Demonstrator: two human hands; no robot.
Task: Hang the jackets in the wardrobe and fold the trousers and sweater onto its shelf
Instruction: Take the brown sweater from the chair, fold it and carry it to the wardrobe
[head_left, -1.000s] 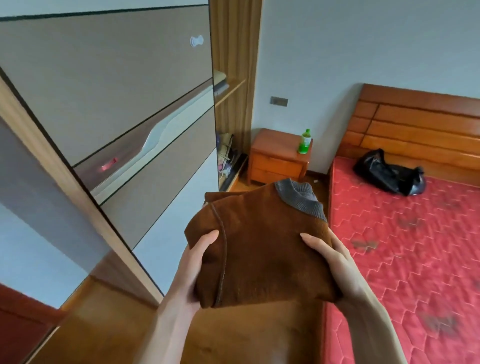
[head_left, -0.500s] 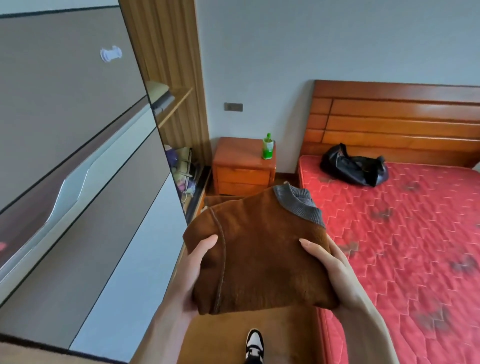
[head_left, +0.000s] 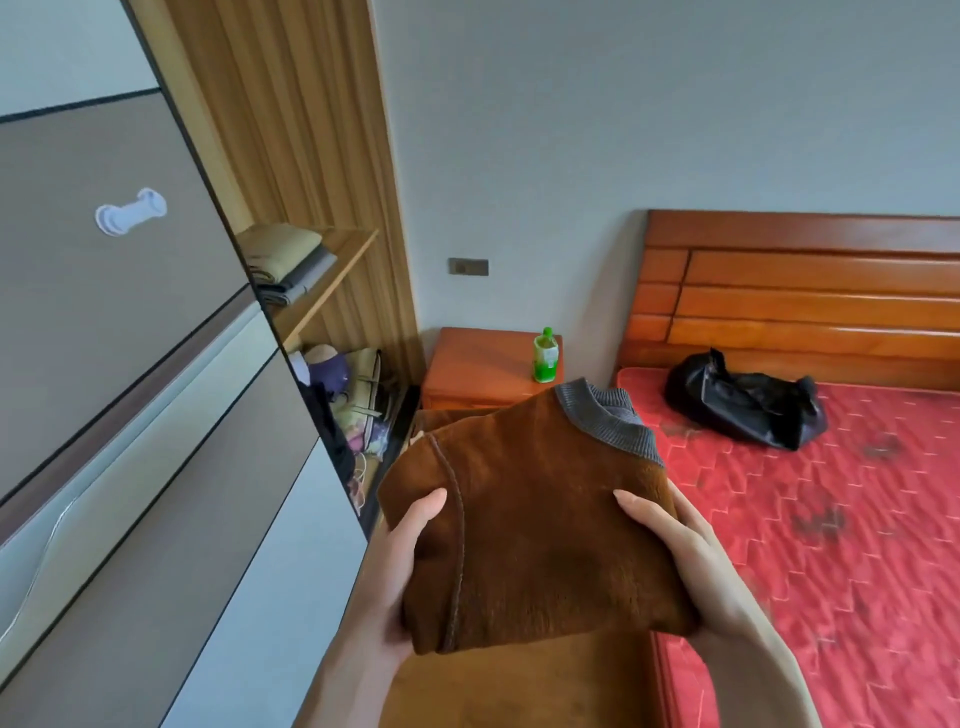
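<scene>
Bedroom with a bed (head_left: 831, 545) at right and an open wardrobe (head_left: 291, 156) at left. The folded sweater (head_left: 535, 525) was held between the left hand (head_left: 400, 566) and right hand (head_left: 675, 545), thumbs on top, fingers underneath. The shelf (head_left: 343, 265), already bearing folded trousers (head_left: 283, 260), lay up and to the left, nearer the left hand.

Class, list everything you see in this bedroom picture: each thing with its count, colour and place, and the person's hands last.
sweater: one, brown with grey collar, folded, held in front
wardrobe: one, grey-brown sliding door, left
shelf: one, light wood, inside wardrobe
folded clothes: small stack, beige and grey, on shelf
bedside cabinet: one, orange wood, beside bed
bottle: one, green, on cabinet
bed: one, red mattress, wooden headboard, right
bag: one, black, on bed
left hand: grips sweater's left edge
right hand: grips sweater's right edge
</scene>
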